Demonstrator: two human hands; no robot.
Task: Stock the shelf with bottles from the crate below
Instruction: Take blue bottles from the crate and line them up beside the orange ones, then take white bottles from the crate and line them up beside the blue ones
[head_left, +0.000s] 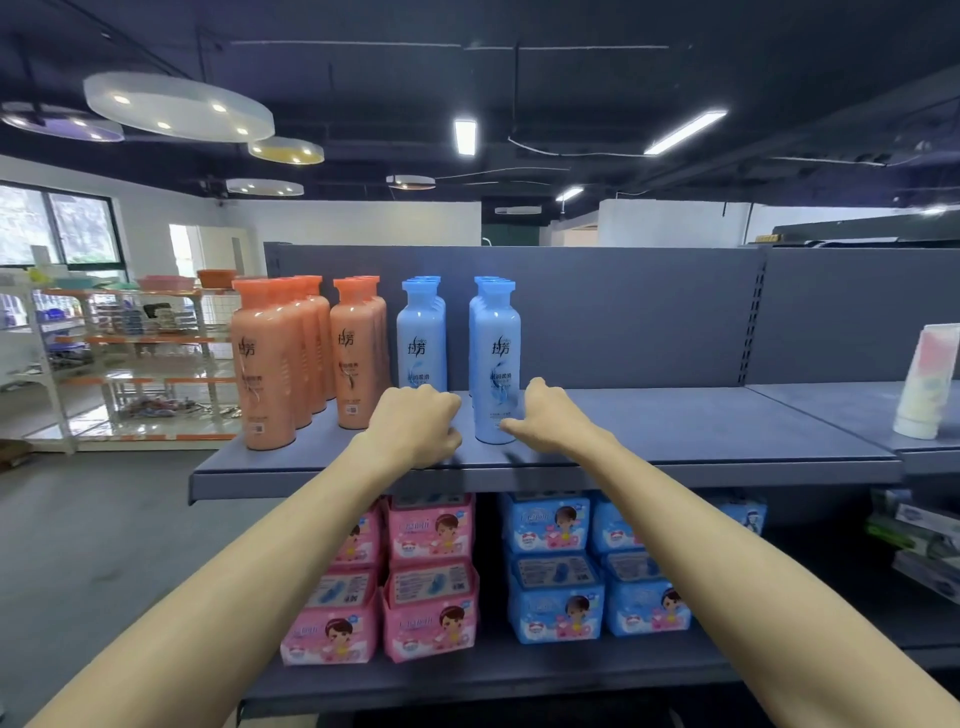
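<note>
1. Both forearms reach up to the shelf (675, 431): my left hand (415, 423) is curled at the front blue bottle (422, 338), grip hidden; my right hand (550, 415) touches the other blue bottle (496, 364) with loose fingers.
2. I judge I'm straightening rows; next comes the crate, out of view.
3. Orange bottles (265, 364) crowd left; bare shelf lies right.

Two hands at the middle of the frame: left hand (415, 426) curled on the shelf (701, 431), right hand (545, 415) touching a blue bottle (494, 358). Orange bottles (267, 364) left of middle.
</note>
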